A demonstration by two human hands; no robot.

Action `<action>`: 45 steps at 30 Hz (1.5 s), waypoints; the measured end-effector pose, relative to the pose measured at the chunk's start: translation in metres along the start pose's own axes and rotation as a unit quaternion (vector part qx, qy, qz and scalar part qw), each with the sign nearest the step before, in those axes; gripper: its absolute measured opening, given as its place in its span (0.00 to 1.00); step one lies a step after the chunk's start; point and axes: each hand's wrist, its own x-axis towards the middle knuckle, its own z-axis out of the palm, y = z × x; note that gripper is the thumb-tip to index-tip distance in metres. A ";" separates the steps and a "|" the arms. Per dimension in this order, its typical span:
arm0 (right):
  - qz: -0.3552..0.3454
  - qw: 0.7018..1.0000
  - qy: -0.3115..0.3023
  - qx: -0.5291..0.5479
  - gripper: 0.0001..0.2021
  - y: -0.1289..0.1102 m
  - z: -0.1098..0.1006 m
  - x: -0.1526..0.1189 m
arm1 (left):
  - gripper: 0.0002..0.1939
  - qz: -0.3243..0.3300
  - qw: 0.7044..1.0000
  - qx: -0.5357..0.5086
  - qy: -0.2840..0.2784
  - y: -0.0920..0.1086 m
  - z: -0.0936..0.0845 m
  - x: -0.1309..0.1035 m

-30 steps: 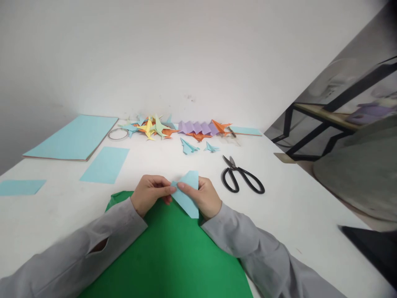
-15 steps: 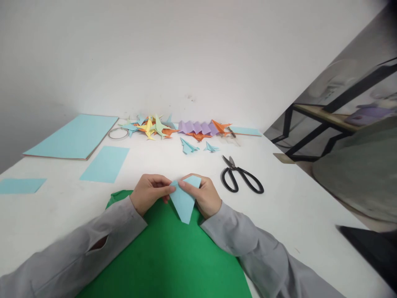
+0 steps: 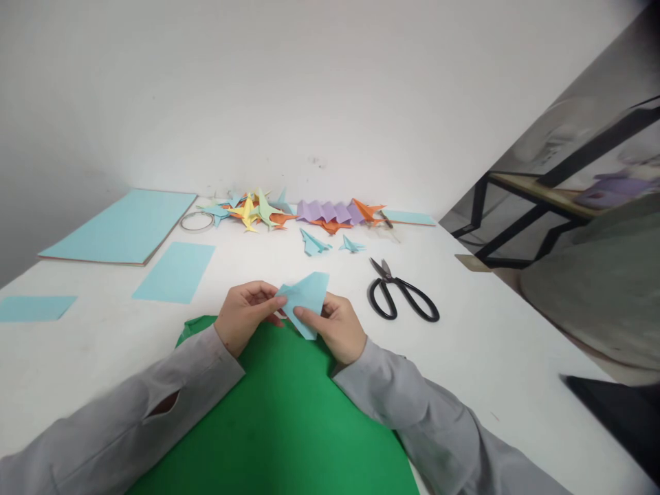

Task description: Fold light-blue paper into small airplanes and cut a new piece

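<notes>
Pinching blue paper (image 3: 309, 292) in left hand (image 3: 246, 315) and right hand (image 3: 343, 330), with right fingertips hidden behind. Cut off at left: blue sheet (image 3: 36, 309).

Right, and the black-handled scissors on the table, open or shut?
Open, slightly: the two blades of the scissors part in a narrow V, tips separated, and the looped handles spread apart on the white table.

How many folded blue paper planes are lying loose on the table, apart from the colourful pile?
2. The larger plane lies in front of the purple pleated paper; the smaller plane is just right of that, beyond the scissors. Others may be hidden.
</notes>
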 end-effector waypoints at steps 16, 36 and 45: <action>-0.014 0.999 0.000 -0.038 0.12 -0.004 0.000 0.001 | 0.13 -0.051 0.996 0.027 -0.071 0.003 0.000 -0.002; -0.026 0.997 -0.006 -0.076 0.10 -0.005 -0.001 -0.002 | 0.14 -0.105 0.991 -0.017 -0.085 0.009 -0.003 0.000; -0.031 0.991 0.014 -0.128 0.09 -0.005 0.001 -0.003 | 0.13 -0.108 0.988 0.017 -0.107 0.005 -0.005 0.001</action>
